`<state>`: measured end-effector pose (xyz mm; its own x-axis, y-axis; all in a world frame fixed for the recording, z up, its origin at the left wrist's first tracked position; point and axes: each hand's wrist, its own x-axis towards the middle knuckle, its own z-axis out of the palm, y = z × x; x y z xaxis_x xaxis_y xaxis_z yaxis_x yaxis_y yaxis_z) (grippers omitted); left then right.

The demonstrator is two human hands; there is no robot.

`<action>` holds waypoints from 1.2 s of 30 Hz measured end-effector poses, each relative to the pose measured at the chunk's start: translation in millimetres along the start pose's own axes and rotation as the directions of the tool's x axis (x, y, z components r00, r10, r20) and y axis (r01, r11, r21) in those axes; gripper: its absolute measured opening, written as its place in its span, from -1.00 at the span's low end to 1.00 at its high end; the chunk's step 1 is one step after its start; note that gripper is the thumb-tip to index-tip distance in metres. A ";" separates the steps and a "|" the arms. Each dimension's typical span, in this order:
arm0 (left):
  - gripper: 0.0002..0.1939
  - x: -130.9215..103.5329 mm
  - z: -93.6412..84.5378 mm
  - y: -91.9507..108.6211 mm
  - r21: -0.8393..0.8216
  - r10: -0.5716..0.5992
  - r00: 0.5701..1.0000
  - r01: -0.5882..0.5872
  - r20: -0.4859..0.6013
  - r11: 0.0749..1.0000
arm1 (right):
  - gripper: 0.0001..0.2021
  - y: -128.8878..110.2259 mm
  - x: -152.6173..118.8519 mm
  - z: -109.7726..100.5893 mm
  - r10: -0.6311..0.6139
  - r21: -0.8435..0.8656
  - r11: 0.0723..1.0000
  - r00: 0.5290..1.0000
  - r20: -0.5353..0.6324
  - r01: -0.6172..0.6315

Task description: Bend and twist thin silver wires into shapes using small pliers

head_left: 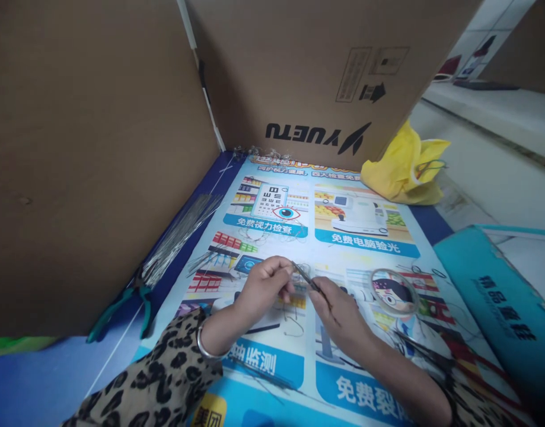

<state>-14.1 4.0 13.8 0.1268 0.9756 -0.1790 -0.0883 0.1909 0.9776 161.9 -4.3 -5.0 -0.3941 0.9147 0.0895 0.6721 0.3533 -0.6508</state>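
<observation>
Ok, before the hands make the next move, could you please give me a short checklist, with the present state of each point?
1. Right hand grips the slim dark tool: ok.
2. Left hand is at the tool's tip: ok.
3. Left hand holds a wire: cannot tell, too small and blurred.
4. Wire bundle lies apart from both hands: ok.
5. Pliers lie apart from both hands: ok.
6. Scissors lie well away from right forearm: not ok, close beside it.

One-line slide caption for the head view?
Right hand holds a slim tweezer-like tool, its tip at the left hand, over an eye-check poster; teal-handled pliers at left.
</observation>
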 end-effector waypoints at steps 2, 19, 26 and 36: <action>-0.85 -0.5 0.5 -0.4 0.093 0.049 0.998 -0.046 -0.037 0.995 | -0.75 0.6 0.3 1.3 0.005 0.032 0.999 1.000 -0.017 -0.004; -0.90 -14.7 12.1 -5.5 0.452 0.189 0.979 -0.135 -0.077 0.882 | -0.80 -8.4 -1.3 -1.5 0.162 0.485 0.867 0.985 -0.053 -0.116; -0.85 -14.0 11.7 1.7 0.525 0.211 0.976 -0.206 0.052 0.826 | -0.79 -4.2 -5.0 -4.6 0.120 0.467 0.880 0.992 -0.036 -0.090; -0.85 -20.2 1.0 3.2 0.595 0.316 0.947 -0.284 0.053 0.752 | -0.79 -0.2 -1.2 -4.3 0.132 0.495 0.865 0.988 -0.075 -0.078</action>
<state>-15.9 -15.2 20.7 0.1445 0.9788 0.1455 0.4858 -0.1983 0.8513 164.9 -4.7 -1.7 -0.2537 0.9655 0.0589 0.3019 0.1369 -0.9435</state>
